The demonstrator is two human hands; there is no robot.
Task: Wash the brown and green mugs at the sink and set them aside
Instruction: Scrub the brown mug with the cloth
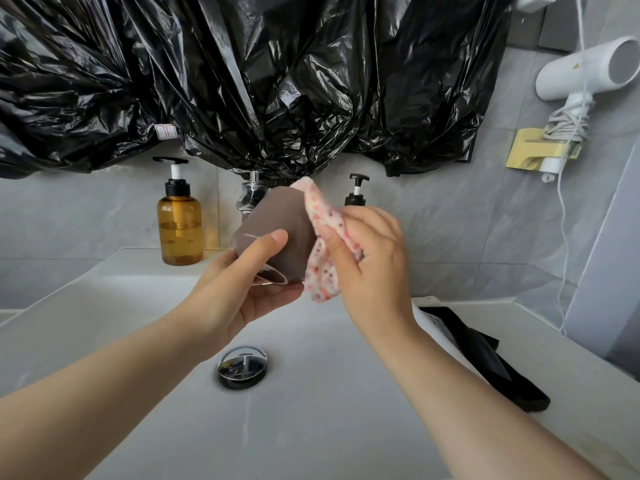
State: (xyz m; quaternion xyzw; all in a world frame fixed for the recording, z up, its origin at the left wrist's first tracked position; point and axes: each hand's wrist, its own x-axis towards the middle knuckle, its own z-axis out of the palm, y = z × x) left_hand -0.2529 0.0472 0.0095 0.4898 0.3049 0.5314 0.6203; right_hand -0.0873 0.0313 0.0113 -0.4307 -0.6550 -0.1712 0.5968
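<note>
Backdrop: a crumpled black plastic sheet is hung across the wall above the sink, its lower folds gathered down to the top of the faucet.
Faucet: a chrome faucet is seen at the back of the basin; its right side is blocked from view by the mug.
Right wall: a white hair dryer is kept in a wall holder, with its cord wound beneath it and trailing down the tiles.
Tabletop: right of the basin, a black cloth is laid on the pale tabletop; its near edge is crossed by the right forearm.
Amber pump bottle: stood upright at the back left of the basin and filled past the middle with liquid.
Second pump dispenser: only the black pump head is shown above the right hand; its contents cannot be told.
Sink: a white basin with a chrome drain stopper at its bottom, below the hands.
Brown mug: held in the air over the basin, in front of the faucet, tilted with its base up and away. What is inside cannot be told.
Left hand: curled round the mug from below, with the thumb laid along its side.
Right hand: a pink spotted cloth is pinched in the fingers and pressed against the mug's right side.
</note>
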